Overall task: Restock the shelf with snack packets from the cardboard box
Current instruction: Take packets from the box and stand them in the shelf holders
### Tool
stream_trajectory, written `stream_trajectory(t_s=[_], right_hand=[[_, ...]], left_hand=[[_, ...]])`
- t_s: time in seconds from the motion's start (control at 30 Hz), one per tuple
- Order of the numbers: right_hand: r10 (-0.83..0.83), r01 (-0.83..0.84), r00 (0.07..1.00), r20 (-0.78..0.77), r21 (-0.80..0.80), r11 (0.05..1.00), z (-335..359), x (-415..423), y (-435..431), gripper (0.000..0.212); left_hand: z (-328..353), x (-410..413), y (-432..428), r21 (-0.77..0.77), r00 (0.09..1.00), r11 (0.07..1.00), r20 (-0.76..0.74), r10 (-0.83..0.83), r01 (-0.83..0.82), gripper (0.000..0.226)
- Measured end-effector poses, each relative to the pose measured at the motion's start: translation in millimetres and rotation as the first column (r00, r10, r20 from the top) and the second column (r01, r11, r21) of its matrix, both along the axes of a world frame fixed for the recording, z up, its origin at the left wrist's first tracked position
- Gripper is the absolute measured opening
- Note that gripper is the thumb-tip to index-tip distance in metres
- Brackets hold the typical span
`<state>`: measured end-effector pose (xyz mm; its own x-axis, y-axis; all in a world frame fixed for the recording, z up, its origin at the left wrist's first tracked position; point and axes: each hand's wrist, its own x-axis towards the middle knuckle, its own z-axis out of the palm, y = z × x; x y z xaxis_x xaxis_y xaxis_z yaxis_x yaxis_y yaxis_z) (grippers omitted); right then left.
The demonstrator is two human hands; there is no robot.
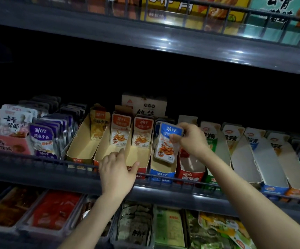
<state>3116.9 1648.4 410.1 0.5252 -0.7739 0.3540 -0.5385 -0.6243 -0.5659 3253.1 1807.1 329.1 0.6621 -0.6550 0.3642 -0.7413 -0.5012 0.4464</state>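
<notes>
The right hand pinches a blue-topped snack packet by its top, upright in the blue display carton on the shelf. The left hand, fingers relaxed and holding nothing, touches the neighbouring red carton at its front.

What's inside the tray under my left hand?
Two orange-topped packets stand side by side at the back of the tray, bare cardboard before them. The left hand covers its front edge.
</notes>
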Motion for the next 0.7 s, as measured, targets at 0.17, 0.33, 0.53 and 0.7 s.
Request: stream_trajectory(t_s=[0.17, 0.33, 0.53, 0.7], right_hand=[[0.014, -0.022, 0.983, -0.183, -0.04, 0.999, -9.6, -0.7, -1.0, 0.023], [0.002, -0.074, 0.944, -0.331, -0.205, 0.976, -9.5, 1.9, -6.7, 0.039], [-0.055, -0.061, 0.909, -0.412, -0.263, 0.963, -4.4, 9.6, -5.4, 0.046], [-0.111, -0.032, 0.901, -0.42, -0.319, 0.947, -5.1, 13.3, -5.9, 0.04]], left_hand=[[-10.3, 3.6, -2.4, -0.074, 1.0, 0.997, 0.017, -0.021, 0.022, 0.059], [-10.5, 3.9, -1.4, -0.111, 1.0, 0.994, 0.013, -0.021, 0.023, 0.067], [5.0, -11.4, -7.5, 0.057, 0.998, 0.996, 0.0, 0.07, -0.07, 0.103], [7.7, -23.0, -19.8, 0.107, 0.996, 0.99, -0.012, 0.091, -0.089, 0.111]])
